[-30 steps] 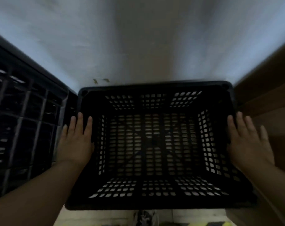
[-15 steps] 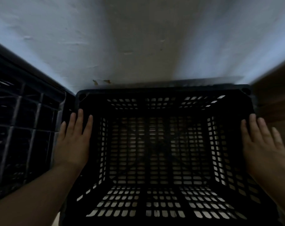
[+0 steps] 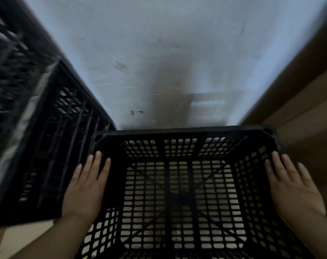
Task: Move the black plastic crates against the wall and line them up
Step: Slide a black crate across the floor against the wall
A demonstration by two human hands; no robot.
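Note:
An empty black perforated plastic crate (image 3: 187, 131) fills the lower middle of the view, its far rim close to the pale wall (image 3: 159, 53). My left hand (image 3: 86, 186) lies flat on its left rim, fingers stretched toward the wall. My right hand (image 3: 291, 186) lies the same way on the right rim. The thumbs are hidden, so both palms hold the crate from its two sides. A second black crate (image 3: 52, 146) stands against the wall directly left of it, nearly touching its corner.
More black crates (image 3: 5, 62), blurred, are stacked higher at the far left. Brown cardboard boxes (image 3: 308, 113) stand close on the right. Pale floor (image 3: 28, 238) shows at the lower left and through the crate's bottom.
The view has tipped up and shifted right, so more of the wall and left crates show. The crate sits lower in the view, and both hands stay on its rims.

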